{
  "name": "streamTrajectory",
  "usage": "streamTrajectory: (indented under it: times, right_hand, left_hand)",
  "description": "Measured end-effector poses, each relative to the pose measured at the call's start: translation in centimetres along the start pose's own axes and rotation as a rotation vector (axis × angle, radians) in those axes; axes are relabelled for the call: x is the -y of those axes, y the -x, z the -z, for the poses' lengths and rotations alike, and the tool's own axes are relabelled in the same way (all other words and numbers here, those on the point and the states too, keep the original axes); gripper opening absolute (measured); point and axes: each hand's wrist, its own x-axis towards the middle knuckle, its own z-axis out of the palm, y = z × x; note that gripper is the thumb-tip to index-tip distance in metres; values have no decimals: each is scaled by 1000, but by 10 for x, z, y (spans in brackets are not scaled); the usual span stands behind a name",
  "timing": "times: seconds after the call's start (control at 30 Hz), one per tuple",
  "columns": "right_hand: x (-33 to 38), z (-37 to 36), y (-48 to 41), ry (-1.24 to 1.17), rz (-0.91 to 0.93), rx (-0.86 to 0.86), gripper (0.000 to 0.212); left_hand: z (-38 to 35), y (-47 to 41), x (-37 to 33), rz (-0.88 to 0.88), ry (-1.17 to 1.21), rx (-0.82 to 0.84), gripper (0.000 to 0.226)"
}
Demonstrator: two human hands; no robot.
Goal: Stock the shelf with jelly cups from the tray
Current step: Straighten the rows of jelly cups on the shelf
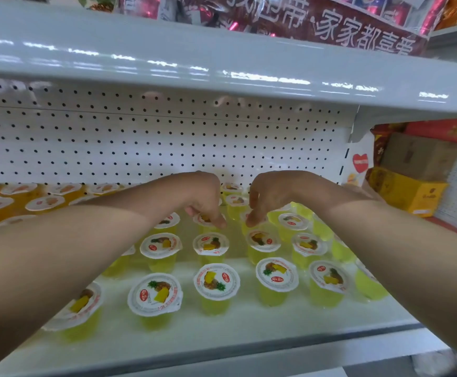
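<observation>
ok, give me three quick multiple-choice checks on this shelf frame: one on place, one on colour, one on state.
1. Where do the orange jelly cups sit relative to the yellow jelly cups?
A) to their left
B) to their right
C) on the level above

2. What colour is the jelly in the cups under the left hand and right hand?
A) red
B) yellow
C) blue

3. What state is the front-centre cup in?
A) lying on its side
B) upright, lid off
C) upright, lid sealed

Answers:
1 A: the orange-filled cups are at the far left, and the yellow ones start to their right.
2 B: yellow jelly shows through the cup walls just below both hands.
3 C: it stands on its base with the printed lid flat on top.
</observation>
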Motion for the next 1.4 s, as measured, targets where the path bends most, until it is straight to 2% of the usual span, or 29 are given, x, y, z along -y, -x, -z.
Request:
streamTrajectory:
  times: [0.1,0.27,0.5,0.73,0.87,1.03,1.17,1.27,1.4]
  right_hand:
    - [2,-3,0,-3,2,-49,59]
    - [6,-5,-1,-46,39,-96,57]
    - [7,-5,0,-78,66,-89,64]
    - [5,0,11,-73,76,-122,59]
    - [3,6,31,-54,105,-55,45]
    - [9,1,46,2,82,61,47]
    - [12,-4,45,60,81,83,46]
    - [14,-5,48,56,73,72,50]
    - [17,-5,52,59,85,60,42]
  left_hand:
    - [-2,2,-2,11,-23,-3,61]
    - [-1,6,-4,16,-1,-18,59]
    - [-3,5,-6,15,-24,-37,61]
    - [3,17,-5,-15,-75,-101,63]
    - [8,32,-14,-29,-44,9,56]
    - [2,43,-24,-40,-78,127,52]
    - [-4,48,-27,-47,-176,140,64]
    - [-5,50,-29,-49,-153,132,63]
    - [-6,52,-31,-70,-117,123,61]
